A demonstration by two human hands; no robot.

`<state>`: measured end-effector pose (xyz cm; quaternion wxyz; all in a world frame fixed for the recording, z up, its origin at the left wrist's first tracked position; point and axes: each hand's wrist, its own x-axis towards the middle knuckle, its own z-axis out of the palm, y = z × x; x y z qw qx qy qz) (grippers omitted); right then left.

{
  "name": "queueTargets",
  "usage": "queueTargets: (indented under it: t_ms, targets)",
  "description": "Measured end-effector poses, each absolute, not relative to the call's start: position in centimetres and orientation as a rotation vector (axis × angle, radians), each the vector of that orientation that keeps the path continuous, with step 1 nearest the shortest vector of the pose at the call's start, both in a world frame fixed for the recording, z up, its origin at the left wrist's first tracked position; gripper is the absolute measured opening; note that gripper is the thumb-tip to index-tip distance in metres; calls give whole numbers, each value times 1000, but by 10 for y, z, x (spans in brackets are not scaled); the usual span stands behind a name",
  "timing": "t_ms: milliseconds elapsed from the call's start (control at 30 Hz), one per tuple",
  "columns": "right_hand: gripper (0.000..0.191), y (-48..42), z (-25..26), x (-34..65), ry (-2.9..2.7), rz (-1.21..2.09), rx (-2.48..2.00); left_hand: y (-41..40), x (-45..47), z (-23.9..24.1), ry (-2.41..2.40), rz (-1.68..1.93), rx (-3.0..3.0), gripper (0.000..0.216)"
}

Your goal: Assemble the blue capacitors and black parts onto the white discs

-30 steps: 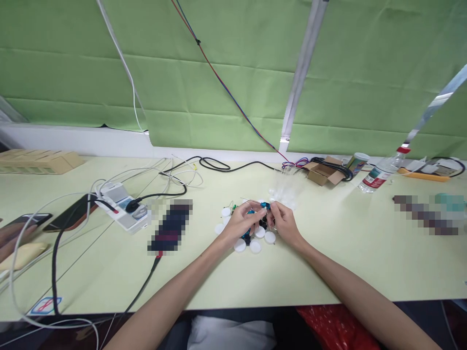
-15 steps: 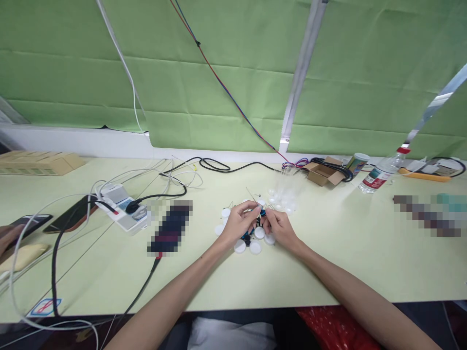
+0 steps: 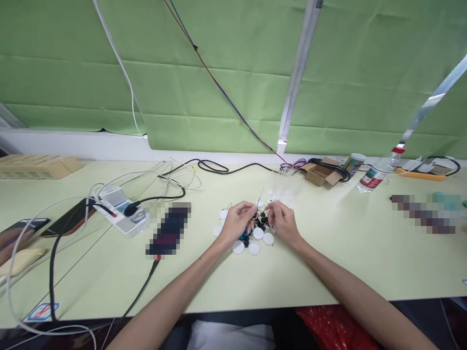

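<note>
My left hand (image 3: 238, 226) is closed, thumb and fingers pinched around a thin wire-like piece (image 3: 260, 195) that points up and away. My right hand (image 3: 285, 223) is just to the right with its fingers curled together; whatever sits at its fingertips is too small to make out. Between and below both hands lies a cluster of small black parts (image 3: 261, 221) and blue parts (image 3: 243, 236). White round discs (image 3: 238, 247) are spread around the cluster, several of them in front of it. The left fingers partly hide the blue parts.
Clear plastic bags with white pieces (image 3: 284, 192) lie behind my right hand. A cardboard box (image 3: 321, 174), a can (image 3: 353, 164) and a water bottle (image 3: 377, 175) stand back right. To the left are a blurred-out device (image 3: 168, 228), a power strip (image 3: 126, 214) and another person's hand (image 3: 14, 248).
My right hand has drawn slightly right, away from the left fingers, and a gap shows between the hands. The thin piece has swung from leaning left to leaning right.
</note>
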<state>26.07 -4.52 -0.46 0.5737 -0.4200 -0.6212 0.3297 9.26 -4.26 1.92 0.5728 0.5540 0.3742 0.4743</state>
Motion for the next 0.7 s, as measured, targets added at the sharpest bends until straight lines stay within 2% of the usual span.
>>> queueTargets:
  t_ms: [367, 700]
  targets:
    - [47, -35, 6, 263, -1048, 1326, -814, -44, 94, 17, 847, 1040, 1338, 36]
    - [33, -37, 7, 265, -1082, 1490, -699, -44, 93, 18, 846, 953, 1412, 42]
